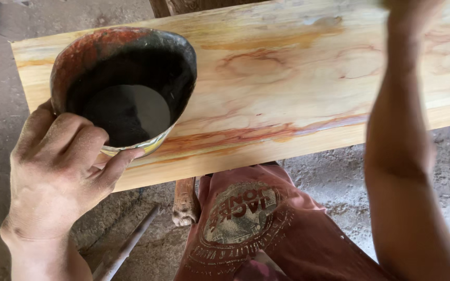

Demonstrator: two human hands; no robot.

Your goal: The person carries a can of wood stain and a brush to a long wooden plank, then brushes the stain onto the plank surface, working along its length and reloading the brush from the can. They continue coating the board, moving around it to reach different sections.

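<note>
My left hand (61, 166) grips a dented metal tin (123, 83) by its near rim, fingers curled over the edge. The tin is stained red and black and holds a dark liquid. It is tilted over the left end of a pale wooden plank (298, 88) with orange and red streaks. My right forearm (402, 171) reaches up across the plank at the right; only the blurred base of my right hand (410, 8) shows at the top edge, so what it holds is hidden.
The plank lies across my lap; my reddish printed shorts (246, 224) show below it. A dusty concrete floor (329, 177) surrounds it. A thin stick (131, 244) lies on the floor at lower left. A carved wooden leg (186, 203) stands under the plank.
</note>
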